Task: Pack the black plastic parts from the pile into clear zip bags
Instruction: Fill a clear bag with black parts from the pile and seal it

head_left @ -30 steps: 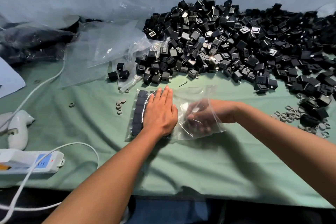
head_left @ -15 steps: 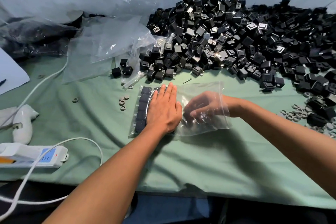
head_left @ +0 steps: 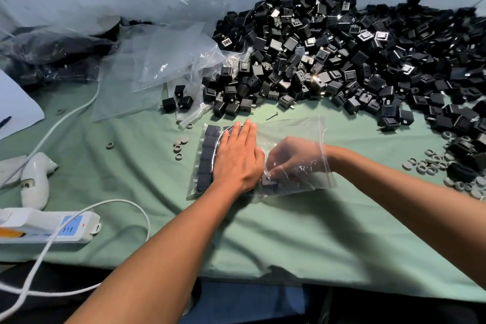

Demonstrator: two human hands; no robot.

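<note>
A clear zip bag (head_left: pixel 294 129) lies flat on the green cloth in front of me. A column of black plastic parts (head_left: pixel 207 155) fills its left end. My left hand (head_left: pixel 238 158) lies flat on top of the bag with straight fingers, pressing on more parts beneath it. My right hand (head_left: pixel 292 159) is inside the bag through its right opening, fingers curled down on a black part (head_left: pixel 269 181) at the bag's near edge. The big pile of black parts (head_left: pixel 342 60) spreads across the far right of the table.
Empty clear bags (head_left: pixel 168 60) lie at the far left of the pile, filled bags (head_left: pixel 50 55) farther left. Grey rings (head_left: pixel 179 147) sit left of the bag, and more rings (head_left: pixel 431 164) at the right. A white power strip (head_left: pixel 50 229), cable and white tool (head_left: pixel 36 179) lie near left.
My right hand has pushed deeper into the bag and moved toward its near edge, onto a black part. My left hand has stayed flat on the bag.
</note>
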